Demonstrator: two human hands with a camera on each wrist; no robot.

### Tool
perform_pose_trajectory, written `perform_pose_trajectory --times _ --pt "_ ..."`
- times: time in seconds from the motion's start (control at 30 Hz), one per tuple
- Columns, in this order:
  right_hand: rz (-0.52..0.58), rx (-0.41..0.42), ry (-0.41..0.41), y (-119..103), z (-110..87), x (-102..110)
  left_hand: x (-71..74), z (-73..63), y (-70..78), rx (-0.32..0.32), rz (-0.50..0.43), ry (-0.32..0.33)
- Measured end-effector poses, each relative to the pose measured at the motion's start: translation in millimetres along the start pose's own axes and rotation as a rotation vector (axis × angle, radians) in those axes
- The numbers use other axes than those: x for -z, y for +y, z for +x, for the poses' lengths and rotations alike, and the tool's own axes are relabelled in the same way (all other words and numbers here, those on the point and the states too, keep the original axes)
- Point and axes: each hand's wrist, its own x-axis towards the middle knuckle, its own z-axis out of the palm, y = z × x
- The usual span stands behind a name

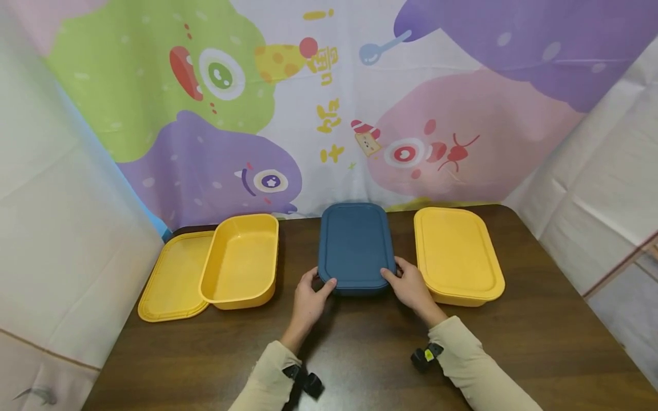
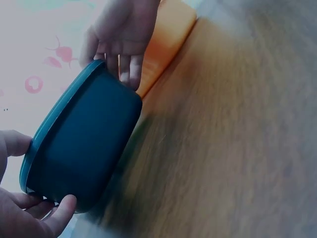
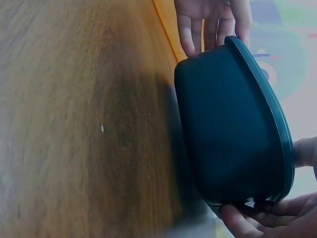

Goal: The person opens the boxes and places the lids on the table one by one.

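A dark blue rectangular food container [image 1: 356, 245] with its lid on lies between both hands at the middle of the table's far side. At its near left corner, my left hand [image 1: 309, 301] grips it, thumb on the lid's rim and fingers along the side. My right hand [image 1: 413, 287] holds the near right corner the same way. In the left wrist view the container's plain end wall [image 2: 89, 134] faces the camera, fingers low on its sides. I cannot tell whether its base touches the wood.
Left stands an open yellow container [image 1: 239, 260], leaning over a yellow lid [image 1: 175, 277] lying on the table. To the right, close to my right hand, is a yellow container with its lid on [image 1: 457, 251]. A printed cloth [image 1: 339, 182] hangs behind the brown table [image 1: 360, 354].
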Motion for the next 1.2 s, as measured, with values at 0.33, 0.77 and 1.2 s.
perform_pose_trajectory --times 0.33,0.77,1.2 --pt "0.009 -0.012 0.006 0.4 -7.6 11.4 -9.3 -7.9 3.4 -0.005 -0.034 -0.012" --pt "0.017 -0.012 0.014 4.4 -15.3 19.0 -17.9 -15.0 6.6 -0.005 -0.057 -0.014" --pt "0.007 -0.059 0.002 9.8 -21.0 24.0 -23.0 -20.5 8.4 0.004 -0.08 -0.039"
